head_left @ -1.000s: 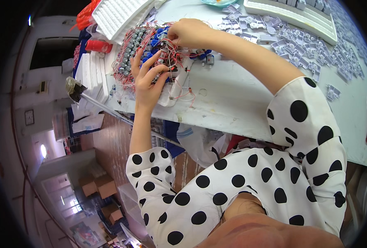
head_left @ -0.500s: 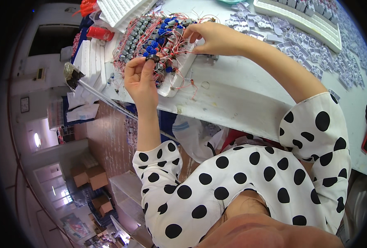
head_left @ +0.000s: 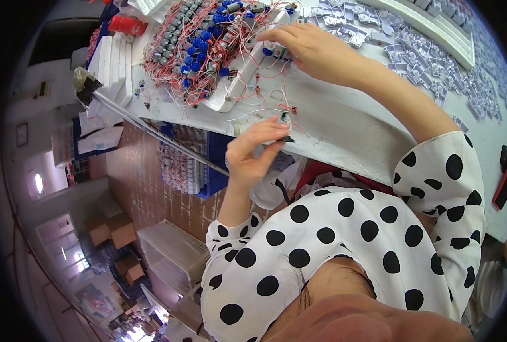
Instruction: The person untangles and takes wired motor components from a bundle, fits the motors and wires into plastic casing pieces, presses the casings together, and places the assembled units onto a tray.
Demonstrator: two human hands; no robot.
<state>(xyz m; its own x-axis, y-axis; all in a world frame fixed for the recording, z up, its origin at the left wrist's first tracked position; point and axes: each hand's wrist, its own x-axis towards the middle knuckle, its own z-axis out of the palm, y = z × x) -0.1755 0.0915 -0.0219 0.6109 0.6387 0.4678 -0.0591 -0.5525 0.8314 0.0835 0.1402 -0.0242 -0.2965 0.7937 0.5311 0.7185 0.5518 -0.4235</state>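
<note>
Near the table's front edge, my left hand [head_left: 252, 149] is closed in a pinch on a small black part [head_left: 287, 139]. Just beyond its fingertips sits a small green-and-red piece [head_left: 290, 110] with thin red and white wires, which run up toward my right hand. Beside the wired pile, my right hand [head_left: 310, 50] has its index finger stretched out and thumb apart. Under its fingers is a grey-and-blue motor part [head_left: 278, 53]; whether they touch it I cannot tell. The pile of grey and blue motors [head_left: 199, 48] lies left of it, tangled in red and white wires.
A white foam tray [head_left: 226, 94] edges the motor pile. Many pale grey plastic housings [head_left: 416, 65] cover the table's right side, near another long foam tray [head_left: 436, 28]. White foam slabs [head_left: 112, 68] and a red roll [head_left: 127, 24] stand at the left. A metal rail [head_left: 151, 131] runs alongside.
My left hand has come down and right, from the motor pile to the table's front edge, with a small black part. My right hand has shifted slightly right relative to the pile. The view has tilted.
</note>
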